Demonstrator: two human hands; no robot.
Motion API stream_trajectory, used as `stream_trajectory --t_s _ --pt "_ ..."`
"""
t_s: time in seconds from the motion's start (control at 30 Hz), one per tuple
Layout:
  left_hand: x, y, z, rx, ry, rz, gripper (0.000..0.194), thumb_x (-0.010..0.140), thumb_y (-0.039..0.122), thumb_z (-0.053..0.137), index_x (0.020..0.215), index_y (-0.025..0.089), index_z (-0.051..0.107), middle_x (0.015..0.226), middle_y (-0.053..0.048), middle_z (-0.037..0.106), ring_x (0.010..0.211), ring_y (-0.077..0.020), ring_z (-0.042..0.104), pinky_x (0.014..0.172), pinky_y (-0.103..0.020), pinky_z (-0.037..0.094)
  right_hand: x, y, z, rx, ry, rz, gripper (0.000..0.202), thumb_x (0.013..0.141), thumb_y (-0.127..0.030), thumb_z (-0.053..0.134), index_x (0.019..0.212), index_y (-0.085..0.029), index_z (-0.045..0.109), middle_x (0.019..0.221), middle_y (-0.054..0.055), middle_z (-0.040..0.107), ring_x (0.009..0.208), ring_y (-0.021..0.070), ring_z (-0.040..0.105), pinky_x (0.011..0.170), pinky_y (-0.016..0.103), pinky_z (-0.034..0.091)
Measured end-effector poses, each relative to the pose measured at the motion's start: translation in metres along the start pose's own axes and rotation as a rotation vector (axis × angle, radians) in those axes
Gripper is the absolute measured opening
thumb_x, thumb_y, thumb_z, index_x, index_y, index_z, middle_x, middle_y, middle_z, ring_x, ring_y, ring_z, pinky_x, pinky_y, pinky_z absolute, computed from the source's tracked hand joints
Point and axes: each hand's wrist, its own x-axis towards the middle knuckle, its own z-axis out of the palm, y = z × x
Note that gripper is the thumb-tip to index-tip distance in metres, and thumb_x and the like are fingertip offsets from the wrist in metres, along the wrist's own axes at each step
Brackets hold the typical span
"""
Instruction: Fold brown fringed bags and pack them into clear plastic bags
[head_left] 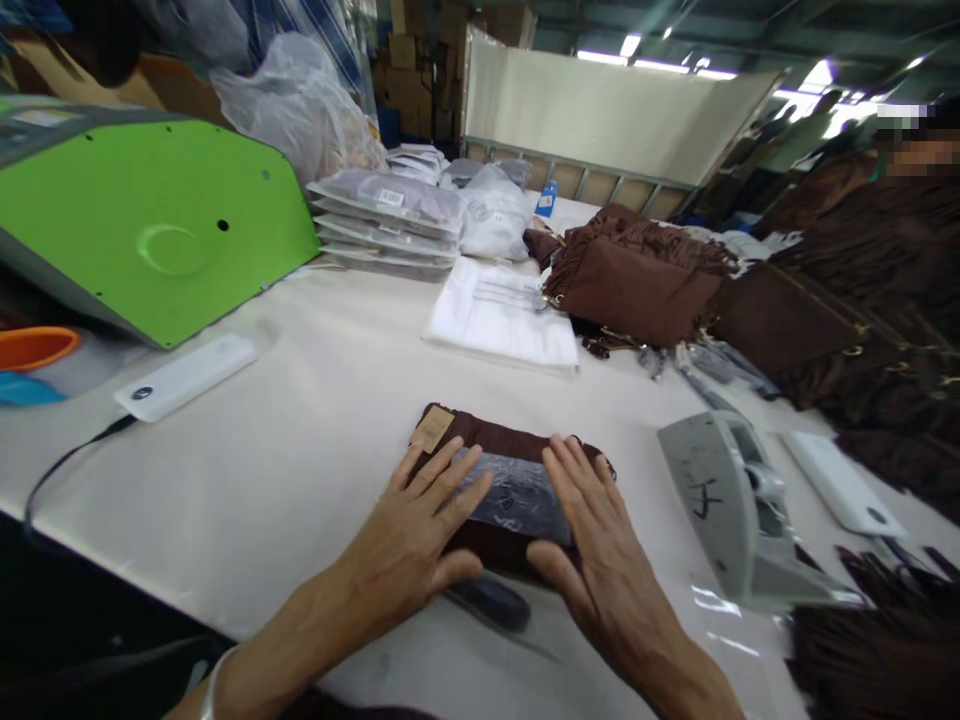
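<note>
The folded brown cloth (495, 455) lies on the white table (300, 440) near the front edge. It has a tan tag and a shiny clear wrap. The left hand (416, 535) and right hand (592, 545) press flat on it, fingers spread.

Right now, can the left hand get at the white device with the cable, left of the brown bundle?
Probably yes: left hand lies flat on the brown bundle; only bare table separates it from the white device.
</note>
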Motion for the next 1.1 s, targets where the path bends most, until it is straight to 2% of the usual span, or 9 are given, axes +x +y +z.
stream_trajectory --t_s 0.1,0.23,0.37,0.5,0.6,0.7,0.87,0.97,1.1 --pt "-0.013 0.006 0.007 0.026 -0.037 0.007 0.092 0.078 0.061 0.068 0.150 0.023 0.025 0.155 -0.011 0.028 0.144 -0.0339 0.018 0.117 -0.059 0.006 -0.016 -0.013 0.005 -0.037 -0.074 -0.146 0.092 0.086 -0.060 0.056 0.153 -0.013 0.014 0.155 0.013 0.027 0.142 0.0338 0.025 0.118 0.055 0.016" --pt "-0.022 0.010 0.032 0.134 0.027 -0.042 0.092 0.077 0.059 0.070 0.150 0.024 0.027 0.154 -0.011 0.030 0.143 -0.0332 0.021 0.117 -0.057 0.002 -0.028 -0.015 0.031 -0.076 -0.069 -0.197 0.091 0.084 -0.057 0.060 0.153 -0.013 0.018 0.152 0.013 0.033 0.139 0.0310 0.032 0.119 0.048 0.016" --pt "-0.015 0.007 0.027 0.109 0.089 -0.045 0.093 0.077 0.068 0.062 0.150 0.023 0.026 0.154 -0.012 0.030 0.142 -0.0342 0.024 0.116 -0.055 0.013 -0.017 0.009 0.012 -0.016 -0.001 -0.120 0.086 0.090 -0.055 0.054 0.154 -0.015 0.013 0.154 0.014 0.028 0.142 0.0312 0.026 0.117 0.052 0.023" --pt "0.026 -0.004 0.001 0.105 0.216 -0.068 0.076 0.089 0.058 0.054 0.149 0.018 0.028 0.153 -0.013 0.032 0.143 -0.0320 0.022 0.115 -0.052 0.020 0.001 0.051 -0.005 0.095 0.045 0.186 0.061 0.101 -0.042 0.034 0.153 -0.020 0.013 0.158 0.011 0.021 0.145 0.0269 0.019 0.116 0.057 0.022" --pt "0.070 -0.014 -0.015 0.074 0.244 -0.106 0.060 0.094 0.048 0.052 0.144 0.018 0.037 0.149 -0.013 0.038 0.142 -0.0312 0.025 0.113 -0.054 0.024 0.006 0.071 0.007 0.072 0.004 0.215 0.055 0.101 -0.039 0.035 0.151 -0.020 0.021 0.154 0.010 0.030 0.144 0.0258 0.023 0.116 0.059 0.021" --pt "0.107 -0.022 -0.027 0.027 0.242 -0.159 0.049 0.095 0.040 0.054 0.137 0.016 0.045 0.146 -0.014 0.042 0.140 -0.0307 0.028 0.113 -0.056 0.025 0.000 0.069 0.016 -0.028 0.022 0.119 0.050 0.100 -0.034 0.041 0.148 -0.022 0.030 0.147 0.008 0.044 0.140 0.0258 0.032 0.115 0.057 0.024" --pt "0.147 -0.027 -0.046 -0.019 0.222 -0.177 0.041 0.092 0.033 0.059 0.130 0.019 0.053 0.144 -0.011 0.046 0.140 -0.0287 0.030 0.115 -0.055 0.022 0.001 0.061 -0.005 -0.170 0.295 0.103 0.028 0.097 -0.029 0.049 0.123 -0.023 0.058 0.119 0.005 0.067 0.118 0.0238 0.056 0.110 0.049 0.030" --pt "0.169 -0.030 -0.058 -0.003 0.235 -0.142 0.035 0.091 0.031 0.060 0.124 0.020 0.058 0.142 -0.010 0.048 0.138 -0.0289 0.033 0.115 -0.056 0.022 0.011 0.064 -0.012 -0.206 0.245 0.171 0.017 0.092 -0.024 0.053 0.102 -0.026 0.067 0.104 0.003 0.070 0.105 0.0243 0.060 0.107 0.050 0.031" --pt "0.194 -0.040 -0.074 0.041 0.330 -0.133 0.030 0.093 0.029 0.057 0.121 0.019 0.059 0.140 -0.010 0.050 0.136 -0.0284 0.036 0.115 -0.055 0.021 0.019 0.065 -0.003 -0.235 0.117 0.211 0.019 0.086 -0.018 0.056 0.093 -0.024 0.072 0.113 0.006 0.068 0.115 0.0284 0.055 0.111 0.052 0.026"
